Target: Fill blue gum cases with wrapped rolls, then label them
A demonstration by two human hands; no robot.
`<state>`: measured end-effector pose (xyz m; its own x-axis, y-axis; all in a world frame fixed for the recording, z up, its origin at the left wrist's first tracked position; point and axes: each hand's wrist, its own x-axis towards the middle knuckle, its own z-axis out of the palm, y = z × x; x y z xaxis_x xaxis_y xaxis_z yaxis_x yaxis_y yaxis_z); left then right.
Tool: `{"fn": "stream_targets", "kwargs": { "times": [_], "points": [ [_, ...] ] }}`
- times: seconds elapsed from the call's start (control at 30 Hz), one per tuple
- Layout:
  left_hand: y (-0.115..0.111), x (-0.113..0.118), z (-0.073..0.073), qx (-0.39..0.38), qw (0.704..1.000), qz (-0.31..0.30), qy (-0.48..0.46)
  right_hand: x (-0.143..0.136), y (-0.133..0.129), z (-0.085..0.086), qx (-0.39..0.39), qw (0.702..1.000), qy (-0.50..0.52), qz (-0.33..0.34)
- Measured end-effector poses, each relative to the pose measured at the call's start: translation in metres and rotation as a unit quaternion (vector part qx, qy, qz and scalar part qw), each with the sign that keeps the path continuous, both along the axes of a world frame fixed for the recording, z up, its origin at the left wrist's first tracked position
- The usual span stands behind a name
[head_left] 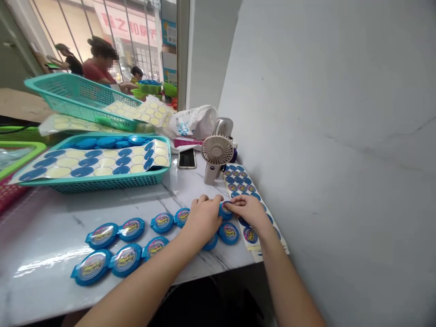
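Two rows of round blue cases (pixel 126 260) with colourful round stickers lie on the marbled table (pixel 61 218). My left hand (pixel 205 217) rests over the right part of the back row, its fingers curled at a blue case (pixel 225 211). My right hand (pixel 248 210) pinches at a round sticker on that same case, thumb and forefinger together. Under and beside my right wrist lies a sheet of round blue stickers (pixel 250 235), some of them with the colourful print. My left hand and forearm hide some cases of both rows.
A small fan (pixel 217 152) stands behind my hands, with a phone (pixel 187 158) to its left. Teal baskets (pixel 112 181) with blue cases and sticker sheets stand at the back left. A white plastic bag (pixel 195 121) lies behind. People (pixel 98 63) are beyond; a wall (pixel 334 136) is on the right.
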<state>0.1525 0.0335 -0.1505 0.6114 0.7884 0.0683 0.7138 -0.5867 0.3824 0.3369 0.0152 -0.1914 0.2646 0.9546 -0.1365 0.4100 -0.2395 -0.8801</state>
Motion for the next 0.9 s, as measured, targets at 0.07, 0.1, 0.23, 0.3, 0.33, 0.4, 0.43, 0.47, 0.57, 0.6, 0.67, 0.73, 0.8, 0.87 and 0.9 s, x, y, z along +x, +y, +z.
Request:
{"fn": "stream_targets", "kwargs": {
  "times": [0.07,0.1,0.23,0.3,0.33,0.4,0.43,0.47,0.57,0.6,0.67,0.73,0.8,0.87,0.9],
  "points": [
    [0.002,0.0,-0.001,-0.007,1.0,0.007,0.002,0.0,-0.001,0.001,-0.007,1.0,-0.007,0.002],
    [0.003,0.0,-0.001,-0.011,1.0,0.01,0.003,0.0,-0.002,0.001,-0.009,1.0,-0.01,0.002],
    [0.003,0.003,0.0,-0.031,0.999,0.022,0.006,-0.003,-0.004,0.0,-0.009,1.0,-0.017,-0.004],
    [0.003,0.005,-0.001,-0.037,0.999,0.031,0.005,-0.003,-0.005,0.0,-0.003,1.0,-0.021,-0.007],
    [0.004,0.006,-0.003,-0.038,0.999,0.034,0.004,-0.003,-0.005,-0.001,0.0,1.0,-0.023,-0.008],
    [0.005,0.008,-0.006,-0.039,0.999,0.038,0.001,-0.003,-0.005,-0.002,0.004,1.0,-0.029,-0.009],
    [0.006,0.008,-0.008,-0.039,0.999,0.038,0.0,-0.003,-0.004,-0.002,0.004,0.999,-0.032,-0.009],
    [0.007,0.009,-0.01,-0.038,0.999,0.037,-0.001,-0.003,-0.004,-0.002,0.004,0.999,-0.034,-0.008],
    [0.009,0.01,-0.014,-0.038,0.999,0.036,-0.005,-0.003,-0.003,-0.001,0.001,0.999,-0.04,-0.005],
    [0.009,0.01,-0.014,-0.038,0.999,0.036,-0.007,-0.004,-0.003,0.0,-0.001,0.999,-0.043,-0.004],
    [0.009,0.01,-0.013,-0.038,0.999,0.037,-0.008,-0.004,-0.003,0.001,-0.004,0.999,-0.048,-0.002],
    [0.008,0.009,-0.012,-0.038,0.999,0.038,-0.008,-0.005,-0.003,0.001,-0.007,0.998,-0.056,0.001],
    [0.007,0.009,-0.011,-0.037,0.999,0.037,-0.008,-0.006,-0.003,0.001,-0.005,0.998,-0.068,0.005],
    [0.006,0.009,-0.011,-0.035,0.999,0.035,-0.008,-0.007,-0.003,0.0,0.003,0.996,-0.087,0.008],
    [0.006,0.009,-0.011,-0.034,0.999,0.034,-0.008,-0.007,-0.002,0.0,0.01,0.995,-0.1,0.007]
  ]
}}
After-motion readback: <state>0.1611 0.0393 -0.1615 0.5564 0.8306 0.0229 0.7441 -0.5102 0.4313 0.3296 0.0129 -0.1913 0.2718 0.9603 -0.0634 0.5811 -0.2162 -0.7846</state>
